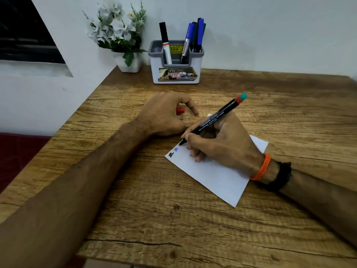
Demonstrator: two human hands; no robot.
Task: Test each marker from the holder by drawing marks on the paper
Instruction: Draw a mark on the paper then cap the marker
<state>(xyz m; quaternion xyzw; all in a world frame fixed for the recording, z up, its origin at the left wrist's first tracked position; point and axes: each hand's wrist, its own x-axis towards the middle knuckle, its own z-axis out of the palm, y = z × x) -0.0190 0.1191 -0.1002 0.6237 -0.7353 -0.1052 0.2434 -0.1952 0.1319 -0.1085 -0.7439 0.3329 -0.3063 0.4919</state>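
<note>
Your right hand pinched the black marker between curled fingers, its tip touching the paper just beyond a blue mark and a dark mark. Just beside those fingers, your left hand curled around the red cap, resting on the wooden table. Well beyond both hands stood the holder with more markers.

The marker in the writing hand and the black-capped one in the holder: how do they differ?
The marker in the right hand lies slanted, uncapped, its tip on the paper; the black-capped marker stands nearly upright in the holder, capped. The held marker has a black barrel with a red and teal end; the black-capped one's barrel is white. Both are slim markers.
</note>
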